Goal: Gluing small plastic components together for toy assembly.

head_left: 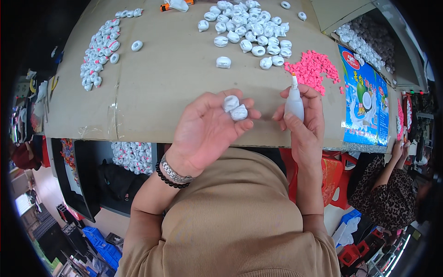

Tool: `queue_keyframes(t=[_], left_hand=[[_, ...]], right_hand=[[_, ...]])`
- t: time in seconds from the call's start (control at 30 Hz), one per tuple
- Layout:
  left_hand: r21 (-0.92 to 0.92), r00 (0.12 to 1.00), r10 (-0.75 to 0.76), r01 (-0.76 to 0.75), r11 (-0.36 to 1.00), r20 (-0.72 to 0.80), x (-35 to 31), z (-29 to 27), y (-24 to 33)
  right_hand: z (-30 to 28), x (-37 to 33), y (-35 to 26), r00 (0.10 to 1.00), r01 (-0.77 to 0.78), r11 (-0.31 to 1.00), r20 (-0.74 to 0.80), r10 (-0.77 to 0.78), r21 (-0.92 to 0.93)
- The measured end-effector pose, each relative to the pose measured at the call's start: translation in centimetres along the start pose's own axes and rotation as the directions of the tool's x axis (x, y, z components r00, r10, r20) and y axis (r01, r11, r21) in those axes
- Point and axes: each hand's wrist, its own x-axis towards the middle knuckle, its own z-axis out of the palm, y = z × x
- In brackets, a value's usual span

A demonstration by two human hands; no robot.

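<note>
My left hand (207, 122) is turned palm up above the near edge of the table. Two small rounded white plastic pieces (235, 108) rest on its curled fingers, against each other. My right hand (304, 122) grips a white squeeze bottle (294, 105) upright, its narrow nozzle with an orange tip pointing away from me. Beyond the bottle lies a heap of small pink pieces (313, 69). A big pile of similar white pieces (251, 27) sits at the far middle, with one white piece (224, 62) apart in front of it.
On the brown tabletop (157, 92), white pieces with pink bits (99, 55) form a band at left. A blue printed sheet (367, 99) lies at right beside a bin of white pieces (360, 39). An open drawer (131, 154) is below left. Another person (387, 184) works at right.
</note>
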Motion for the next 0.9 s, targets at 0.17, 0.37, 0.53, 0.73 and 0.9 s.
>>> queue_keyframes(t=[0.17, 0.37, 0.53, 0.73, 0.9], left_hand=[[0.06, 0.998, -0.033, 0.029, 0.998, 0.062, 0.1, -0.8, -0.8], [0.099, 0.994, -0.06, 0.05, 0.994, 0.097, 0.2, -1.5, -1.7], [0.108, 0.998, -0.046, 0.041, 0.993, 0.045, 0.1, -1.0, -2.0], [0.126, 0.997, -0.067, 0.061, 0.99, 0.041, -0.1, -0.2, -2.3], [0.185, 0.998, -0.049, 0.041, 0.982, 0.038, 0.0, -0.6, -2.7]], right_hand=[[-1.2, 0.0, 0.3, 0.996, 0.062, 0.997, 0.068, -0.059, -0.05], [-1.2, -0.4, -0.4, 0.987, 0.158, 0.987, -0.004, -0.158, -0.035], [-1.2, -0.5, -1.0, 0.975, 0.221, 0.972, -0.021, -0.22, 0.082], [-1.2, -0.5, -0.7, 0.975, 0.22, 0.946, -0.077, -0.207, 0.238], [-1.2, -0.7, -0.6, 0.965, 0.263, 0.919, -0.099, -0.244, 0.293]])
